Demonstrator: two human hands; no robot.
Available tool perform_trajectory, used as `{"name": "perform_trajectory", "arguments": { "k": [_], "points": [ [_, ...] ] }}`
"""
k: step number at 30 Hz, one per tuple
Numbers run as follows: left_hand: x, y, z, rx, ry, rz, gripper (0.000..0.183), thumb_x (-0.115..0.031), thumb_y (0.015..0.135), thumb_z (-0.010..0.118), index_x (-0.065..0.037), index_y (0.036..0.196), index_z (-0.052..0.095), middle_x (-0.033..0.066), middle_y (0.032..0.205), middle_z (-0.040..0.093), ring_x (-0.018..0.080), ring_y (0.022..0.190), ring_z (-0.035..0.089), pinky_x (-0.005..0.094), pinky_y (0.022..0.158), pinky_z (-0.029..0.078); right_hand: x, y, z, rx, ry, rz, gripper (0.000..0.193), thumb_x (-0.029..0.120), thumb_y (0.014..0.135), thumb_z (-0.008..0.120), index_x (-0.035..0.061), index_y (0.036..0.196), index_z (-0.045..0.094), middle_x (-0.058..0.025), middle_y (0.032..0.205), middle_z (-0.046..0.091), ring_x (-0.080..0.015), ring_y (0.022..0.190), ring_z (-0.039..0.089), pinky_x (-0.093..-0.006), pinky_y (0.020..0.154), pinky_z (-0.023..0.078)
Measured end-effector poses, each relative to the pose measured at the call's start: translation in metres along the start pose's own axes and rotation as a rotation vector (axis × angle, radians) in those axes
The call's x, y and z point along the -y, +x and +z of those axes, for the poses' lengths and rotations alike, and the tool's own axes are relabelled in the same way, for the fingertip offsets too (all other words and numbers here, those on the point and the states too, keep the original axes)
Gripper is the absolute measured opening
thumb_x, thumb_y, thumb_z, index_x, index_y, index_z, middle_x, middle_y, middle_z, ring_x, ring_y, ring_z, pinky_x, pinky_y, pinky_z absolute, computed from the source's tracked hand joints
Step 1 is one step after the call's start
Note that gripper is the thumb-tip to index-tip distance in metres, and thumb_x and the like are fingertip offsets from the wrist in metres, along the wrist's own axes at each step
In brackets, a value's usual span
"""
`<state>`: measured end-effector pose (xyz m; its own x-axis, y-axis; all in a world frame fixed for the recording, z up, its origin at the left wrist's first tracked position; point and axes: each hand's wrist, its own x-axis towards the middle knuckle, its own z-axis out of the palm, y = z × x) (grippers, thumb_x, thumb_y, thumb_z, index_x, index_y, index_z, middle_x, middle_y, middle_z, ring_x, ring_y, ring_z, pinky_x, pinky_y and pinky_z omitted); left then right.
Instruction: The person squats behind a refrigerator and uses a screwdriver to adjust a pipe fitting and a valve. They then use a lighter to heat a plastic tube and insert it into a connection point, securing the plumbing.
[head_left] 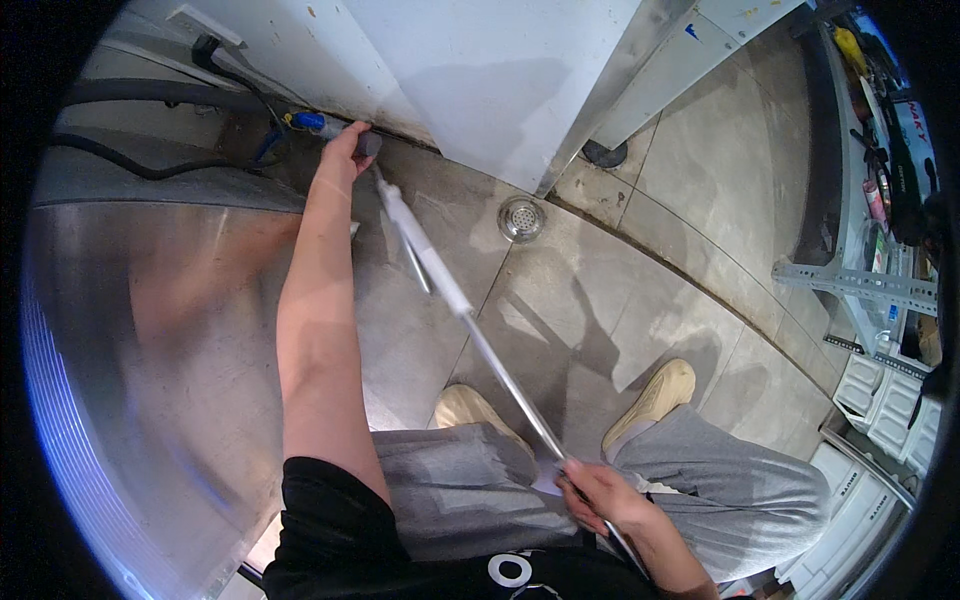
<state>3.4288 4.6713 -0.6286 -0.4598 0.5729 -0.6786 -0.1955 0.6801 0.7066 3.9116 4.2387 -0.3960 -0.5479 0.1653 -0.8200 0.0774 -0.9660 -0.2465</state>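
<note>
My left hand [343, 150] reaches far forward to the base of the white wall and closes on a dark grey piece [367, 144] at the far end of a long pole, next to a blue fitting [306, 121]. The pole [455, 300] has a white upper sleeve and a thin metal shaft running back toward me. My right hand [600, 492] grips the near end of that shaft, close to my waist. My two beige shoes [655, 398] stand on the tiled floor below.
A round metal floor drain [521, 219] lies right of the pole. A steel surface [140, 330] fills the left. Black hoses [150, 95] run along the wall. A metal shelf rack [860, 285] with supplies and white crates [885, 400] stand at right.
</note>
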Motion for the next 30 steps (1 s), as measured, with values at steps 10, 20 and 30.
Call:
{"name": "perform_trajectory", "arguments": {
  "k": [10, 20, 30],
  "points": [
    [-0.004, -0.006, -0.003, -0.013, 0.059, -0.006, 0.035, -0.041, 0.084, 0.087, -0.011, 0.094, 0.071, 0.0057, 0.081, 0.068, 0.0170, 0.067, 0.067, 0.0266, 0.051, 0.059, -0.116, -0.177, -0.024, -0.420, -0.550, 0.219, 0.039, 0.043, 0.114, 0.043, 0.0084, 0.101, 0.056, -0.0061, 0.076, 0.054, -0.0182, 0.063, 0.051, -0.0344, 0.059, 0.041],
    [-0.002, 0.031, -0.014, -0.026, 0.145, 0.097, 0.039, -0.035, 0.081, 0.090, -0.007, 0.102, 0.074, 0.0060, 0.093, 0.071, 0.0220, 0.083, 0.064, 0.0340, 0.075, 0.055, -0.018, -0.104, -0.001, -0.169, -0.438, 0.072, 0.045, 0.045, 0.115, 0.044, 0.0068, 0.093, 0.056, -0.0021, 0.063, 0.052, -0.0117, 0.051, 0.056, -0.0277, 0.049, 0.045],
    [-0.002, 0.043, -0.014, -0.010, 0.172, 0.174, 0.032, -0.027, 0.077, 0.091, -0.010, 0.102, 0.080, 0.0059, 0.106, 0.073, 0.0250, 0.093, 0.062, 0.0411, 0.085, 0.052, 0.038, 0.015, 0.018, -0.064, -0.124, -0.031, 0.056, 0.055, 0.114, 0.039, 0.0070, 0.087, 0.053, -0.0005, 0.056, 0.046, -0.0108, 0.038, 0.043, -0.0303, 0.035, 0.035]
  ]
}}
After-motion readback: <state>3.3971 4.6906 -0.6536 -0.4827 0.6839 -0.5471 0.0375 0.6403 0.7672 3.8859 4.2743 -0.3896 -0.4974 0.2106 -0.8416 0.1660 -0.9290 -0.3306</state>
